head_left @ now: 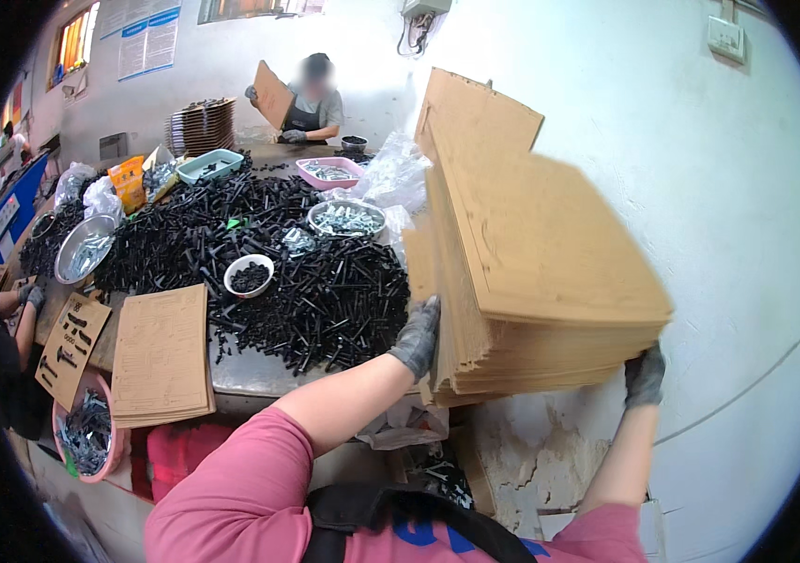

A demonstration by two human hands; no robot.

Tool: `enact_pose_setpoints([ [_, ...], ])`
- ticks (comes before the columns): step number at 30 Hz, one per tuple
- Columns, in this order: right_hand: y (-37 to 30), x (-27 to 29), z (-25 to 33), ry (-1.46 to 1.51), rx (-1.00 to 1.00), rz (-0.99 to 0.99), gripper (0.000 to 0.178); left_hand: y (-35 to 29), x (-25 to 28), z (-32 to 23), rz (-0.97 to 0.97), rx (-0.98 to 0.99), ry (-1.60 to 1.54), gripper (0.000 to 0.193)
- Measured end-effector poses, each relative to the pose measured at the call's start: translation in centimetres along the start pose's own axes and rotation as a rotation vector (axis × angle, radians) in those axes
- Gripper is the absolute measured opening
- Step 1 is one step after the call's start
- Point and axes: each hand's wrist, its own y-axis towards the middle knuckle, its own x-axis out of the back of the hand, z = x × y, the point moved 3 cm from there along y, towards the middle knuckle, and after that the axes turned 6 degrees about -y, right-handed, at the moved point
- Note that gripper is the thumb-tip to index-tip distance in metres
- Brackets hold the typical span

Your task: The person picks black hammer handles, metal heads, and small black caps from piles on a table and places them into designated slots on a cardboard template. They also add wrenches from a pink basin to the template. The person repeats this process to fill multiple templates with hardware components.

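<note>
I hold a thick stack of brown cardboard sheets (531,272) up in the air at the right of the table, tilted, with its top sheets slid toward the far side. My left hand (417,336), in a grey glove, grips the stack's near left edge. My right hand (645,375), also gloved, supports its lower right corner. Both arms wear pink sleeves. A smaller pile of the same cardboard sheets (161,355) lies flat at the table's near left edge.
A big heap of black rod-shaped parts (297,272) covers the table (250,373), with metal bowls (347,218), a white bowl (249,274), pink and teal trays. A person (311,98) sits at the far end holding cardboard. Another person's gloved hand (32,296) is at left. White wall (700,188) right.
</note>
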Motion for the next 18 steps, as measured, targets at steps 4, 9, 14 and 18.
enact_pose_setpoints([
  [4,-8.6,0.1,-4.8,-0.246,0.257,-0.428,0.067,2.9,2.8,4.1,-0.159,0.099,0.073,0.042],
  [9,-12.8,-6.9,-10.5,-0.587,0.359,-0.24,0.061,5.0,2.6,5.5,-0.087,0.139,-0.16,0.05],
  [14,-12.8,-10.3,-11.3,-0.863,0.486,-0.078,0.061,5.8,0.3,4.6,-0.249,0.203,0.379,0.06],
  [18,-13.7,-12.7,-10.8,-0.817,0.536,0.01,0.063,3.4,-3.4,0.6,-0.117,0.176,0.853,0.071],
])
